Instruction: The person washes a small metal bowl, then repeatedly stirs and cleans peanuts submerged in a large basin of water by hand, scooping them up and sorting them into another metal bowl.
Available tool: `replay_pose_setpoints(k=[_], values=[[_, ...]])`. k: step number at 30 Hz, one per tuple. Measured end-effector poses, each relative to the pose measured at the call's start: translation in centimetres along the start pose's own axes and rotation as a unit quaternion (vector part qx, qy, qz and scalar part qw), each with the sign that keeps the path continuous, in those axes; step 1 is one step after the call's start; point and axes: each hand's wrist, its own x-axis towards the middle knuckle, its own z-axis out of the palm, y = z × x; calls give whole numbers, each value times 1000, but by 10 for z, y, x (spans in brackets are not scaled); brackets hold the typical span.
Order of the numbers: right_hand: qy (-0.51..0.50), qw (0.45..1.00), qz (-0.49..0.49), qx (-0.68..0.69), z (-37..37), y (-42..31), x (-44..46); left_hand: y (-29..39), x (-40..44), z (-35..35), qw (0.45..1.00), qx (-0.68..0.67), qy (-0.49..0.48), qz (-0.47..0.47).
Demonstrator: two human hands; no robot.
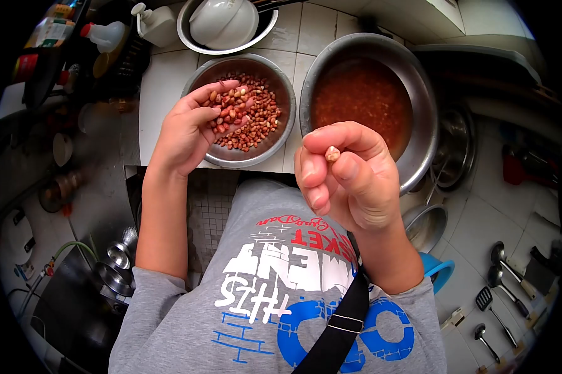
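Over a steel bowl of reddish-brown peanuts, my left hand is cupped with its fingers curled. A small heap of red-skinned peanuts lies in it. My right hand is raised closer to the camera, in front of a larger steel basin. Its thumb and index finger pinch a single pale, mottled peanut. Reddish-brown liquid with bits in it fills part of the basin. My right hand hides the basin's near left edge.
Behind the bowl stands another metal bowl with white dishes in it. A white pump bottle is beside it on the tiled counter. Ladles and a slotted turner hang at the right; pans are at the left.
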Motion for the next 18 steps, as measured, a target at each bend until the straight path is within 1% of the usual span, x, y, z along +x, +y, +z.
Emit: replay_pose_setpoints(k=[3,8,12,15,18], values=[[-10,1000,11,-7,2,0,0,4,-4,3,1000,0,7,8],[4,999,27,-47,9,-2,1,8,-6,6,1000,-18,7,8],[15,999,36,-31,10,-1,0,12,-10,11,1000,-6,9,3],[19,999,43,-15,8,0,0,12,-9,4,1000,-3,-18,4],[13,999,42,21,1,2,-2,13,-11,4,999,-35,-18,4]])
